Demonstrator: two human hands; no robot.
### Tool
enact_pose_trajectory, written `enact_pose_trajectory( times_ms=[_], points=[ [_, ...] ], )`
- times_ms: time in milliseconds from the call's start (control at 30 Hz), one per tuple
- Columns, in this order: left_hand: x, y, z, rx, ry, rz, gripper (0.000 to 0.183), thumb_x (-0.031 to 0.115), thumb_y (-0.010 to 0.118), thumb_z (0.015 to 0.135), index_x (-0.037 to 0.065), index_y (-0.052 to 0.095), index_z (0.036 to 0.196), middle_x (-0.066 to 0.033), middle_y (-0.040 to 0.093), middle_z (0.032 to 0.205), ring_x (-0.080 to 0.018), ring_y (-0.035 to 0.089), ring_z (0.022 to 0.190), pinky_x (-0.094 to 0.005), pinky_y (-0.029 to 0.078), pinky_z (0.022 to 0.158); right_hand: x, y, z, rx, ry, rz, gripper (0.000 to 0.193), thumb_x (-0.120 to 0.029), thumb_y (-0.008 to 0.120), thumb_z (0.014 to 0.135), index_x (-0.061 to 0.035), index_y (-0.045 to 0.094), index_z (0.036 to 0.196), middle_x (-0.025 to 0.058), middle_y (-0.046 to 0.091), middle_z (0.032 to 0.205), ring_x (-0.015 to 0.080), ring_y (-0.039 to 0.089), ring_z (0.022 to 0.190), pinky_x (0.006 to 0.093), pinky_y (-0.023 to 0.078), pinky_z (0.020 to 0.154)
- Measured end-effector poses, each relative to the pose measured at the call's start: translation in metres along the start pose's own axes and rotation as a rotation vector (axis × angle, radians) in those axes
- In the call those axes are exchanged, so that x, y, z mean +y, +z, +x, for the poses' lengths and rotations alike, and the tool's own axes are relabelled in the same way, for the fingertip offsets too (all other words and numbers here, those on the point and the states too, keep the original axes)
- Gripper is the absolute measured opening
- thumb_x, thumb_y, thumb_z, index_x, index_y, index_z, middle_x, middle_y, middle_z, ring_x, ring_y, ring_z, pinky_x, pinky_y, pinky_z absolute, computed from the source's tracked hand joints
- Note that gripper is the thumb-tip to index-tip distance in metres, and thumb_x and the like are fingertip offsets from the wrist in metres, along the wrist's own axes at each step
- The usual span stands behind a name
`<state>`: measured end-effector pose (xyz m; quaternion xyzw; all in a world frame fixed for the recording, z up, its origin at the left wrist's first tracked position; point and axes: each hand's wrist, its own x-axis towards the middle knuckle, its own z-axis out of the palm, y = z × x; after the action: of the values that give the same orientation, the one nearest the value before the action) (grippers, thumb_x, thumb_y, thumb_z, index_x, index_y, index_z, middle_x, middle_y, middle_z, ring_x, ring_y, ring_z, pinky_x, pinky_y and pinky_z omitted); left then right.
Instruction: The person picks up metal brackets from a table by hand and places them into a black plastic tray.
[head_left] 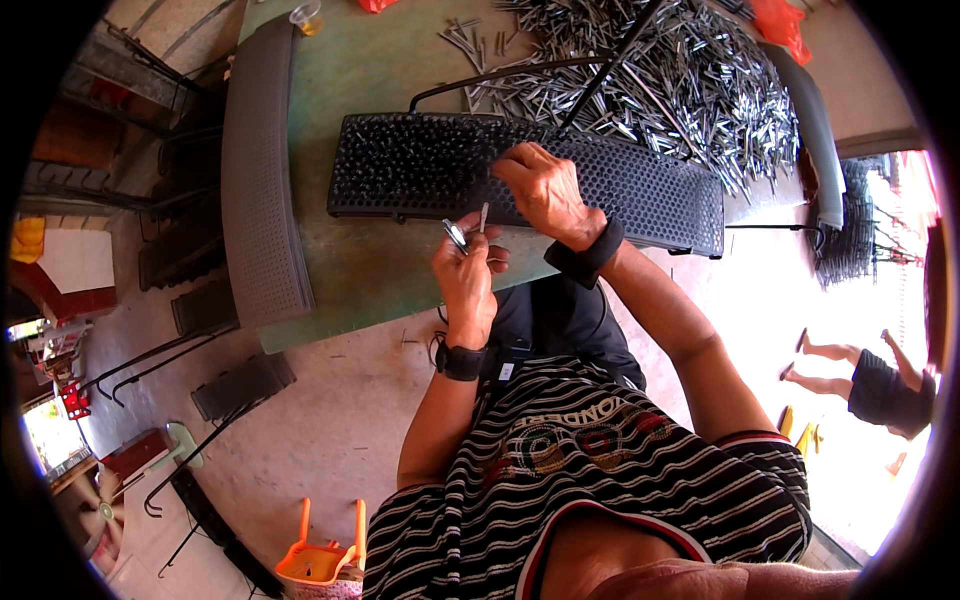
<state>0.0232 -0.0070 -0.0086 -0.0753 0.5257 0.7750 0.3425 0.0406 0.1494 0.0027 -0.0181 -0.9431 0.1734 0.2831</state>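
Observation:
A long black perforated tray lies across the table in front of me. Small dark, shiny pieces stand packed in the holes of its left part, while bare holes show in the right part. My left hand is closed around a few slim silver metal pieces, just below the tray's near edge. Over the middle of the tray, where the filled holes end, my right hand is bent down with its fingers pinched together. What its fingertips hold, if anything, is too dark and small to make out.
Behind the tray spreads a large heap of slim silver and black pieces. A grey perforated panel lies along the table's left side. A black bent rod rises by the tray. An orange chair stands lower left; another person is at right.

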Motion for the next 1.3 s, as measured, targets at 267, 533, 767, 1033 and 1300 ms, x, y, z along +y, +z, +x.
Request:
enact_pose_trajectory(
  times_ms=[267,533,767,1033,1300],
  points=[
    [-0.003,0.003,0.000,-0.023,0.011,0.009,0.023,0.000,0.046,0.089,-0.002,0.052,0.111,-0.0086,0.062,0.080,-0.0089,0.051,0.049,-0.0207,0.040,0.043,0.006,-0.009,0.010,-0.075,-0.051,-0.034,0.007,-0.003,0.061,0.070,-0.0040,0.065,0.076,0.0088,0.058,0.071,0.0276,0.059,0.063,0.0351,0.046,0.051],
    [-0.007,0.011,0.003,-0.122,0.144,0.276,0.020,-0.001,0.044,0.091,0.002,0.052,0.108,-0.0063,0.063,0.080,-0.0056,0.045,0.048,-0.0197,0.035,0.042,-0.013,-0.012,-0.016,-0.220,0.613,0.589,0.019,-0.015,0.068,0.078,0.0042,0.066,0.080,0.0098,0.066,0.065,0.0083,0.061,0.056,0.0224,0.046,0.049],
    [-0.015,0.011,0.004,-0.142,0.221,0.214,0.017,-0.001,0.043,0.091,0.002,0.051,0.106,-0.0052,0.062,0.081,-0.0047,0.044,0.049,-0.0194,0.035,0.042,-0.014,-0.012,-0.018,-0.264,0.845,0.808,0.015,-0.011,0.064,0.082,0.0044,0.065,0.085,0.0051,0.063,0.063,0.0075,0.058,0.051,0.0211,0.041,0.042],
    [-0.013,-0.001,0.008,-0.058,0.167,0.173,0.019,0.001,0.046,0.091,-0.002,0.054,0.108,-0.0062,0.059,0.080,-0.0076,0.048,0.049,-0.0219,0.040,0.043,-0.023,-0.006,-0.007,0.269,0.767,0.860,0.008,-0.004,0.057,0.085,0.0024,0.058,0.090,0.0077,0.065,0.069,0.0131,0.065,0.059,0.0244,0.049,0.051],
    [-0.005,-0.007,0.008,0.014,0.078,0.052,0.015,0.006,0.053,0.090,-0.002,0.058,0.102,-0.0072,0.062,0.079,-0.0114,0.057,0.054,-0.0230,0.046,0.046,-0.019,0.010,-0.011,0.224,0.507,0.509,0.006,-0.003,0.055,0.086,-0.0023,0.055,0.092,0.0121,0.064,0.075,0.0228,0.067,0.068,0.0300,0.051,0.056]
  ],
)
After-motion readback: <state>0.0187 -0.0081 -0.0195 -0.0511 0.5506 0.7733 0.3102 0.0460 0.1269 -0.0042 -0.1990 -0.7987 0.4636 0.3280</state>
